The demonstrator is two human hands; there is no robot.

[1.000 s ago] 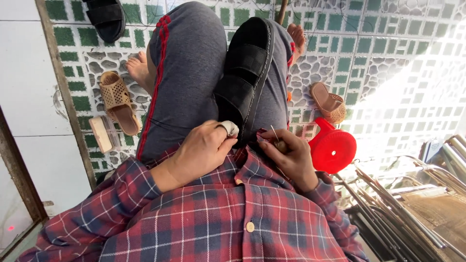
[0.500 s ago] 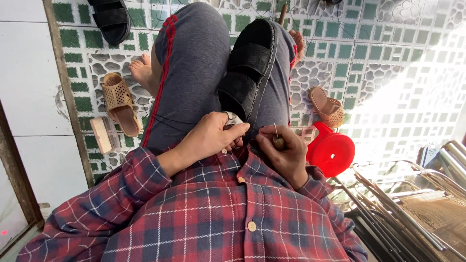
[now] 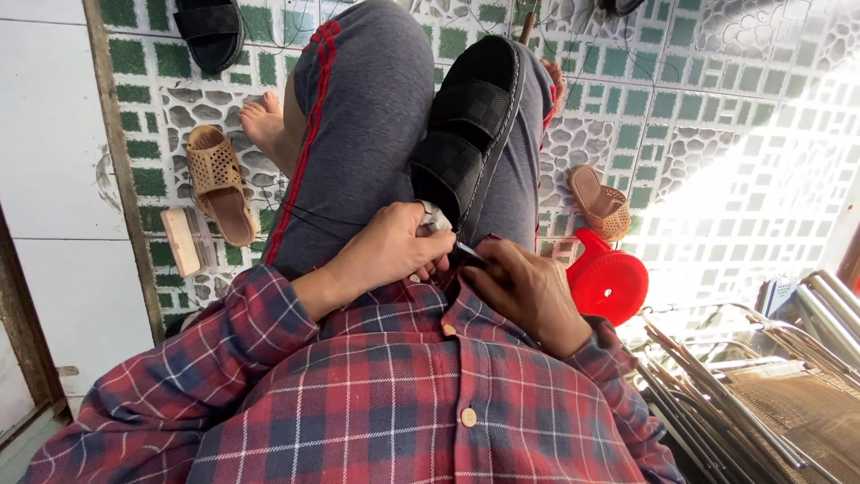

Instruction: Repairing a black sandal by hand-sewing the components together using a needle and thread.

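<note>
On the seated person's lap, the left hand point(image 3: 390, 255) pinches the black sandal's point(image 3: 466, 134) heel while the right hand point(image 3: 528, 291) grips a thin tool; stitching seems underway, needing a steady push.

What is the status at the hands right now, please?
Left hand grips black sandal heel. Right hand pinches thin tool at it. Nothing blocking.

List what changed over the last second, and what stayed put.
The right hand closed in toward the left hand at the heel of the black sandal until the two meet. The left keeps pinching the small white piece. Sandal, red stool and tan slippers stayed put.
</note>
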